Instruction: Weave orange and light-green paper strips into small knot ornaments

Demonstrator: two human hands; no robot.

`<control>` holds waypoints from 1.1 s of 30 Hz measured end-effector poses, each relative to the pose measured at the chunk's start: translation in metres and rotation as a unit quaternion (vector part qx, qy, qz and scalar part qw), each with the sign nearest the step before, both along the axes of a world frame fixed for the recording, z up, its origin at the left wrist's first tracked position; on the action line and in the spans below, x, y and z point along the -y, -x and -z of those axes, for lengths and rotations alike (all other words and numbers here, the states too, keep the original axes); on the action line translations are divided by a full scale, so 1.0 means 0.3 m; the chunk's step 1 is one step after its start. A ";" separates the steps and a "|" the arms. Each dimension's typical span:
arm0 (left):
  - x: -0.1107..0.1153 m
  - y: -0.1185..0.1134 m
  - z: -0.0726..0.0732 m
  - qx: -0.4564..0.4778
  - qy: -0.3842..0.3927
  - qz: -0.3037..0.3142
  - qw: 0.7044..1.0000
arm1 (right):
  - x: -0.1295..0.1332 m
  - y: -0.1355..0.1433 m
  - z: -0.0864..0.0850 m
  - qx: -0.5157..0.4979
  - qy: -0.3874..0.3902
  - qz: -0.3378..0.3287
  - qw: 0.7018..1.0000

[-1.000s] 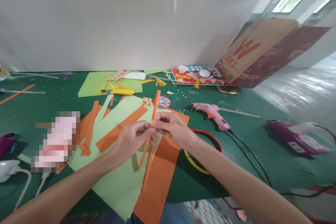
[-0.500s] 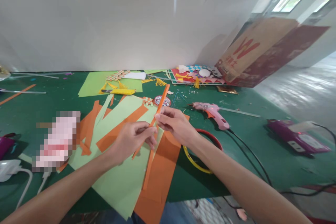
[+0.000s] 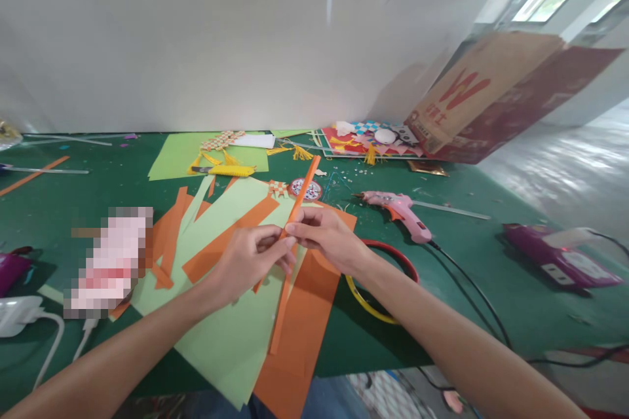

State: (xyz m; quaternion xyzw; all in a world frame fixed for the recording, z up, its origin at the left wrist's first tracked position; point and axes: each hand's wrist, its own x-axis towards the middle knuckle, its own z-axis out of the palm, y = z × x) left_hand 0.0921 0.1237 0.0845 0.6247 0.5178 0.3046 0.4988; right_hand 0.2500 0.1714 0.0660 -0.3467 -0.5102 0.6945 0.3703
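Left hand (image 3: 248, 260) and right hand (image 3: 324, 236) pinching one paper strip (image 3: 309, 174) at frame centre, thumbs pressing against fingers. Strip showing narrow, bright orange, slanting toward upper right. One loose strip (image 3: 281, 319) lying lower centre. One glue gun (image 3: 400, 206) lying right of centre; one yellow cutter (image 3: 228, 170) lying upper centre.
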 end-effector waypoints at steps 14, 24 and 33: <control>-0.015 0.008 0.007 0.205 0.117 0.003 0.972 | 0.001 -0.009 -0.001 -0.018 0.017 -0.005 1.000; -0.024 0.013 0.008 0.261 0.143 0.032 0.954 | 0.002 -0.013 0.008 -0.035 -0.001 -0.028 0.999; -0.015 0.005 -0.012 0.253 0.148 0.029 0.956 | 0.002 -0.016 -0.005 -0.030 -0.013 -0.046 0.998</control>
